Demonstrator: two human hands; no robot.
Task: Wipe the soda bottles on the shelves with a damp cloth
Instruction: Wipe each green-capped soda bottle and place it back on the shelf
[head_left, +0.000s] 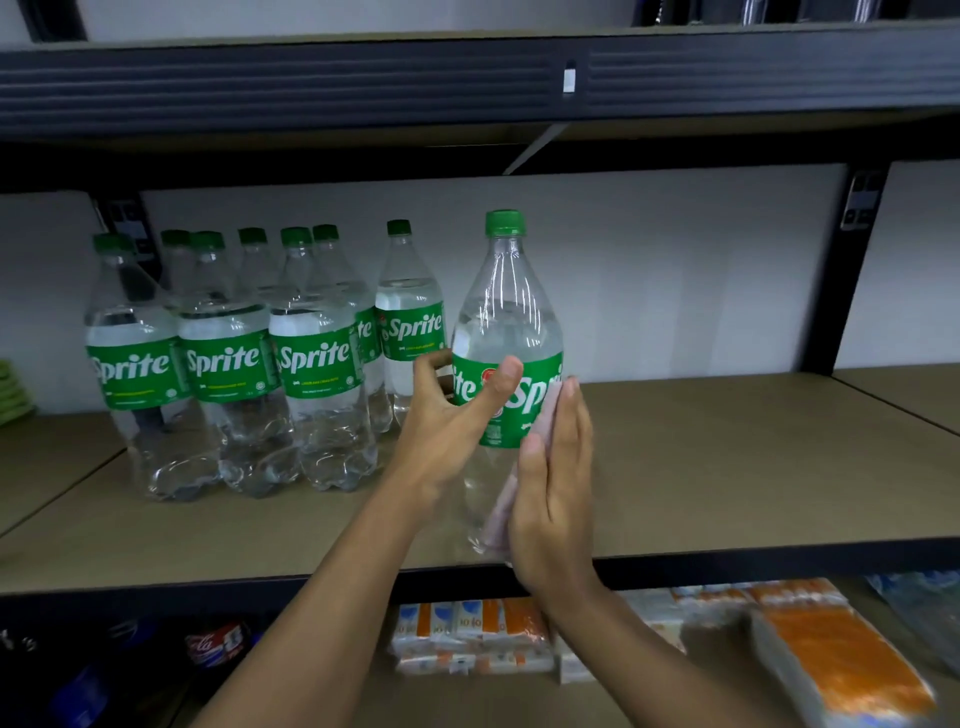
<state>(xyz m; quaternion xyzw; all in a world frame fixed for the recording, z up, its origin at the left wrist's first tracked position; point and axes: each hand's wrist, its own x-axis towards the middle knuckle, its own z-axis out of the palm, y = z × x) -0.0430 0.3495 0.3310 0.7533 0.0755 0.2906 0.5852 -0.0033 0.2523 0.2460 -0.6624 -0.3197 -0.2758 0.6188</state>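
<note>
A clear Sprite bottle (506, 322) with a green cap and green label stands upright near the front edge of the middle shelf (727, 467). My left hand (452, 421) grips it at the label, thumb across the front and fingers curled round the left side. My right hand (553, 483) lies flat with straight fingers against the bottle's right side and presses a pale pink cloth (501, 514) onto it. Most of the cloth is hidden behind that hand. Several more Sprite bottles (228, 358) stand grouped on the shelf to the left.
The dark shelf beam (311, 88) above hangs low over the bottle caps. A black upright post (841, 270) stands at the right rear. Below, orange-and-white packs (467, 639) and a cola bottle (213, 647) fill the lower shelf. Green items (10, 389) sit at the far left.
</note>
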